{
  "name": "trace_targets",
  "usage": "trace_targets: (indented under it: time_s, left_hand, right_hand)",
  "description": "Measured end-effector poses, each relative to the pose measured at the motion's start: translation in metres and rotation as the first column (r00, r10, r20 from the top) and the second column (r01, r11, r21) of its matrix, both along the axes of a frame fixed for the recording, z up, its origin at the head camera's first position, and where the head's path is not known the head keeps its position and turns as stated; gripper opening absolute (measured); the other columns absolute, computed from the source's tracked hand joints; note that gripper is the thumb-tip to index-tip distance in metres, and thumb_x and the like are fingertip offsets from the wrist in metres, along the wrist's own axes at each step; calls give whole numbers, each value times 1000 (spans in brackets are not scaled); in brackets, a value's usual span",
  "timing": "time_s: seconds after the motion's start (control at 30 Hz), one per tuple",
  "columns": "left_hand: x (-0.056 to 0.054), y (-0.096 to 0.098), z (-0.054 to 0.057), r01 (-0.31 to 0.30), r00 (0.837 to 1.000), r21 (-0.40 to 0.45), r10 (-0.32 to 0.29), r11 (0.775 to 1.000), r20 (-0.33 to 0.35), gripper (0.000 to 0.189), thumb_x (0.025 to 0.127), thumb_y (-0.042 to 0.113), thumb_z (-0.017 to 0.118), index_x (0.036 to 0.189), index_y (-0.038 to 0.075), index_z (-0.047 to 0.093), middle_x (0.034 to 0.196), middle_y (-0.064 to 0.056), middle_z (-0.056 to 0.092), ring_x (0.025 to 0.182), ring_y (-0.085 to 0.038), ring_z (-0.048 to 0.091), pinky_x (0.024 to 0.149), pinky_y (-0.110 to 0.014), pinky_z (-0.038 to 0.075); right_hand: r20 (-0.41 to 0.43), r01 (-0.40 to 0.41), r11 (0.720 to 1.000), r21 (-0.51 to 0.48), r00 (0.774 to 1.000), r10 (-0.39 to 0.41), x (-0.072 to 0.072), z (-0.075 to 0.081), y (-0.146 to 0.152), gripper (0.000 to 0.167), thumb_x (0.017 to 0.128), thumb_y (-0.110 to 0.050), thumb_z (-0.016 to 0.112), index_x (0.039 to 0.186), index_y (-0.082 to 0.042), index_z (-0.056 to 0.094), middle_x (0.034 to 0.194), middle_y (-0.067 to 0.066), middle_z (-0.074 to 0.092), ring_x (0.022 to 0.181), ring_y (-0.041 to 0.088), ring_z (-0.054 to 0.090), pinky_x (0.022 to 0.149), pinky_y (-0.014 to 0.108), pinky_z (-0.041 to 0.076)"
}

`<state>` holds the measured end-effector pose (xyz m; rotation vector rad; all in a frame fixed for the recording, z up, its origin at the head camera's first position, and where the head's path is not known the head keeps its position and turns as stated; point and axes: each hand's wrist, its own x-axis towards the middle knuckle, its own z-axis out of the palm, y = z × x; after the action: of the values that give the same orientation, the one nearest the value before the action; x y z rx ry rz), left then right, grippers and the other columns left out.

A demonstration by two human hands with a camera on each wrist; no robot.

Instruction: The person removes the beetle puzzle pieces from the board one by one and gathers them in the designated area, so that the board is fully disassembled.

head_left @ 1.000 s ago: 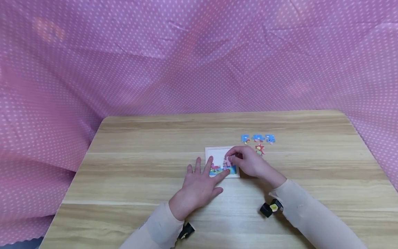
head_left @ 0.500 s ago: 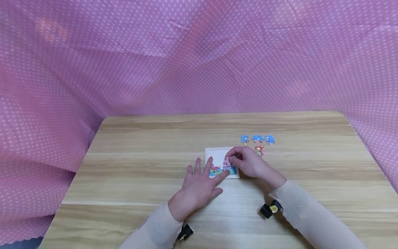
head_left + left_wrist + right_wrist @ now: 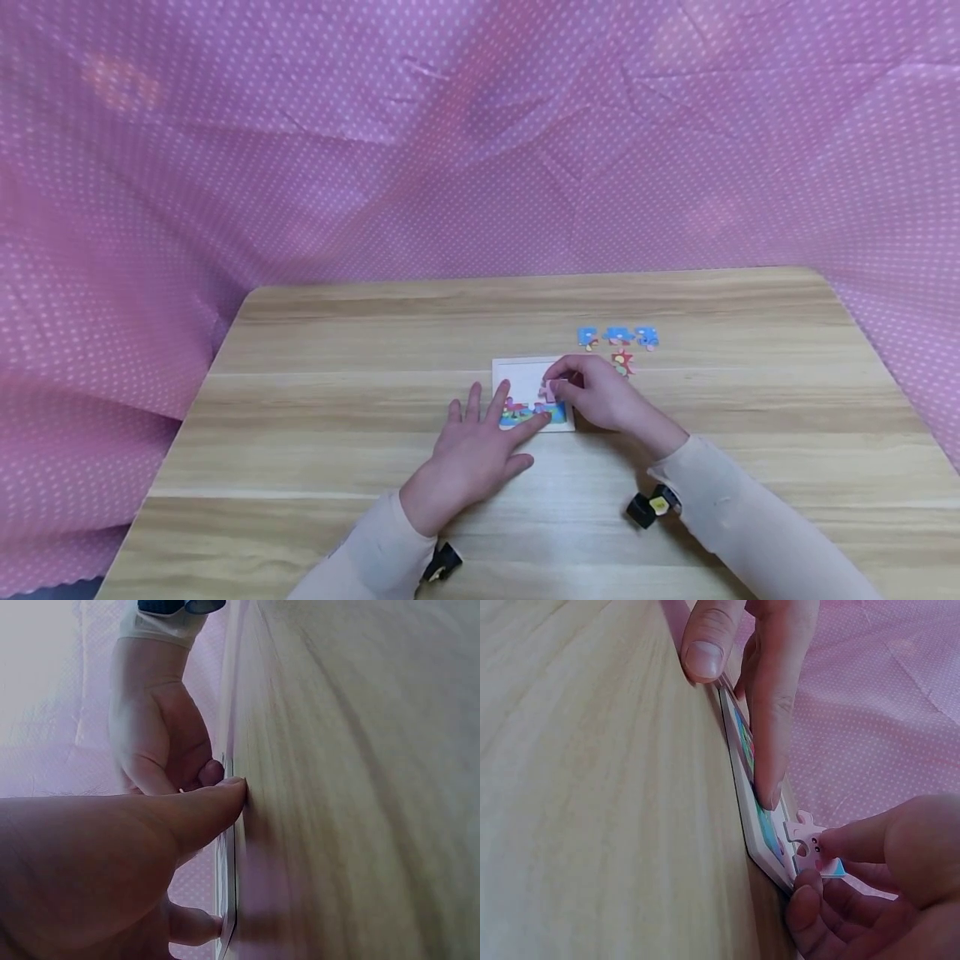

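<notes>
A white-framed jigsaw puzzle board (image 3: pixel 522 371) lies on the table, its lower strip filled with colourful pieces and its upper part bare white. My right hand (image 3: pixel 600 396) pinches a pink puzzle piece (image 3: pixel 807 849) with a small face on it, tilted at the right side of the board. My left hand (image 3: pixel 472 458) is spread flat, its index finger touching the filled strip and its middle finger over the board's left edge. In the left wrist view, the left thumb (image 3: pixel 217 806) rests by the near edge of the board.
Beyond the board to the right lie several loose puzzle pieces: blue ones (image 3: pixel 618 335) in a row and a red one (image 3: pixel 622 362) below them. A pink dotted cloth (image 3: pixel 480 150) hangs behind the wooden table (image 3: pixel 337 400).
Both hands keep almost the same pose, and the right hand still pinches the pink puzzle piece at the board. The whole view shifts slightly.
</notes>
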<state>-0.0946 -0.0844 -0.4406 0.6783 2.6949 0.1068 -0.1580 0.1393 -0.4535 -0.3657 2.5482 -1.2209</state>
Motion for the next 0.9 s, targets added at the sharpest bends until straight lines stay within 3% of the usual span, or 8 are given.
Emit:
trace_targets:
  time_s: [0.4, 0.9]
  left_hand:
    - [0, -1, 1, 9, 1000, -11, -10, 1000, -29, 56, 109, 57, 53, 163, 56, 38, 180, -19, 22, 157, -62, 29, 121, -77, 35]
    - [4, -8, 3, -42, 999, 26, 42, 999, 14, 58, 109, 56, 56, 164, 54, 37, 178, -28, 19, 158, -65, 22, 126, -73, 30]
  right_hand:
    - [-5, 12, 1000, -20, 1000, -13, 3, 3, 8, 18, 107, -12, 64, 119, -10, 77, 96, 6, 71, 80, 18, 60, 66, 30, 53]
    - [-48, -5, 1000, -24, 999, 3, 6, 12, 22, 20, 106, -8, 63, 120, -9, 77, 99, 6, 72, 84, 19, 58, 71, 28, 51]
